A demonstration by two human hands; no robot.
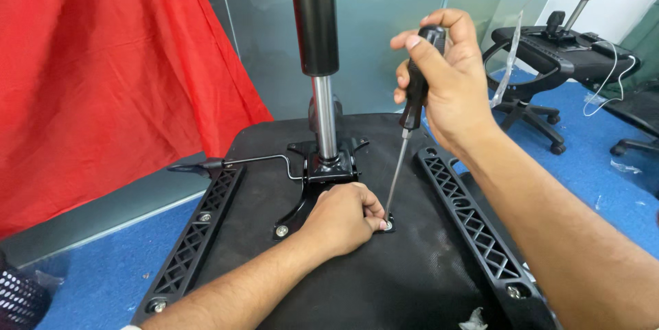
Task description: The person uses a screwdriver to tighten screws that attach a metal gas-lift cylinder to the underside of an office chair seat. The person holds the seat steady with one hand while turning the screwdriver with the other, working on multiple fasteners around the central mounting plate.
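Note:
My right hand point(446, 79) grips the black handle of a long screwdriver point(414, 93), held nearly upright with its thin shaft running down to a screw point(388, 224). My left hand point(343, 217) rests on the black metal mechanism plate point(309, 193), fingertips beside the screwdriver tip. The plate sits on the upturned black chair seat point(371, 275). A gas-lift column point(317, 49) rises from the plate, black above and chrome below. Another screw point(281, 231) shows at the plate's front left corner.
Two black lattice armrest brackets point(199, 234) point(473, 220) lie along the seat's sides. A thin lever point(233, 162) sticks out to the left. Red cloth point(103, 76) hangs at left. Another upturned office chair point(549, 62) lies on the blue floor at right.

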